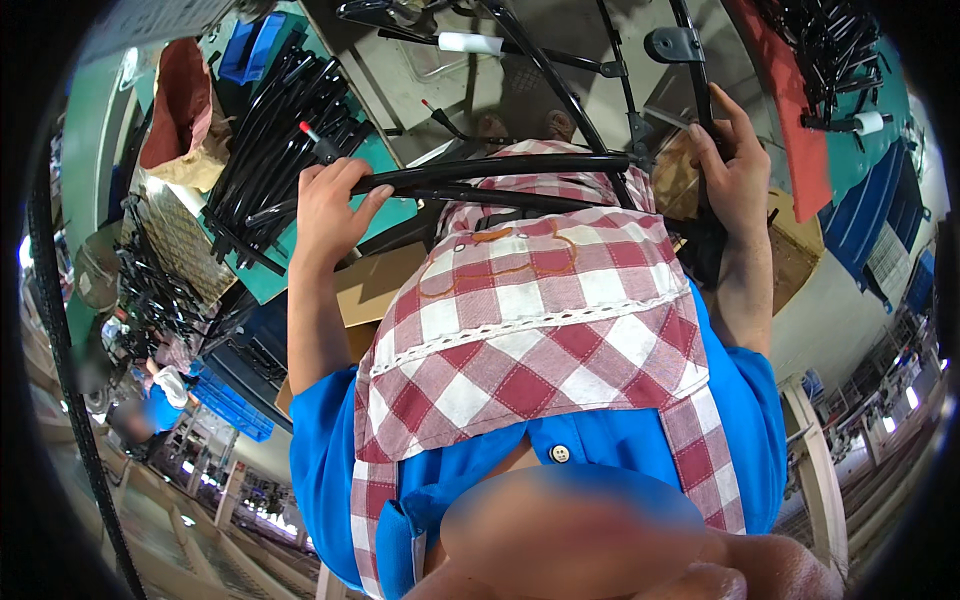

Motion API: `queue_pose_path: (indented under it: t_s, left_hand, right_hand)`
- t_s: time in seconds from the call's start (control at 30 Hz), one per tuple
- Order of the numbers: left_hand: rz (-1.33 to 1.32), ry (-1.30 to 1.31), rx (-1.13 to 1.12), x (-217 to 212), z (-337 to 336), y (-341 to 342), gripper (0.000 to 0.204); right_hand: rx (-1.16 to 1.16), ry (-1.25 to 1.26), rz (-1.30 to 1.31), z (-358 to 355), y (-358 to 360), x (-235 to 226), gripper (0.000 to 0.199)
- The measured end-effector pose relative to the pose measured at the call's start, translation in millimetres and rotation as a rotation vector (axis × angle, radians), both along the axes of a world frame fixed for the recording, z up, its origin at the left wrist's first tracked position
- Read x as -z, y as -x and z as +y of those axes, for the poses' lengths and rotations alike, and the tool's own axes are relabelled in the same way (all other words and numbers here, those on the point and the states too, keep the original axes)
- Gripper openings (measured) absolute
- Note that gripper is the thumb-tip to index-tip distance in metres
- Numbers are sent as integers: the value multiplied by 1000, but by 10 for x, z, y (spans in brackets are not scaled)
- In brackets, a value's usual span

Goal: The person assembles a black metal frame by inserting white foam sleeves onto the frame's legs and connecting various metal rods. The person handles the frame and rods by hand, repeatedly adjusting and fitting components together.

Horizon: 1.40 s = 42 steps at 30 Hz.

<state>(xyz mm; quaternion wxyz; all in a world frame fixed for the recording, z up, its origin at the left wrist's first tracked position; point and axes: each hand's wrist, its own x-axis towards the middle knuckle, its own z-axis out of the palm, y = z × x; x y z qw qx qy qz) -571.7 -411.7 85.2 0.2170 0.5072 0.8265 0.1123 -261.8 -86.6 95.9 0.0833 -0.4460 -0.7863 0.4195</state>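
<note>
A black tubular metal frame (pixel 500 170) spans the space before my apron, with two bars running side by side across my lap. My left hand (pixel 335 205) is closed around the left end of these bars. Just beyond its fingers is a small black piece with a red tip (pixel 312 135). On the right, my right hand (pixel 733 160) grips an upright black tube (pixel 695 85) of the frame, thumb on the near side. A dark flat bracket (pixel 672 45) sits on that tube above the hand. Farther off, a white sleeve (pixel 470 43) surrounds a crossbar.
Many black tubes (pixel 285 140) lie piled on a green table at left, beside a blue bin (pixel 250 48) and a red-lined sack (pixel 183 115). More black parts (pixel 825 60) lie on the right table. Cardboard boxes (pixel 375 285) stand near me. Another person (pixel 155 410) is at far left.
</note>
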Motion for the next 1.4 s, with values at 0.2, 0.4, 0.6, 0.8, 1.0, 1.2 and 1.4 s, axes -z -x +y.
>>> queue_pose_path:
  t_s: [0.2, 0.4, 0.6, 0.8, 1.0, 1.2, 1.4]
  left_hand:
    - [68, -58, -23, -29, -71, 53, 26]
    - [25, -48, -45, -3, -151, 142, 27]
    - [37, -98, -40, 19, -140, 152, 27]
    - [46, -120, -53, 30, -128, 130, 27]
    - [64, -125, -74, 49, -108, 80, 28]
    - [85, -142, -70, 48, -87, 67, 28]
    - [134, -144, -66, 48, -98, 58, 30]
  right_hand:
    - [10, 114, 23, -107, 13, -216, 49]
    - [-3, 151, 51, -220, 7, -319, 49]
    - [-3, 160, 81, -226, -32, -282, 49]
    - [23, 162, 88, -201, -23, -251, 48]
    - [26, 167, 99, -157, -30, -202, 48]
    - [17, 182, 92, -98, -20, -170, 48]
    - [15, 157, 83, -97, -28, -138, 48]
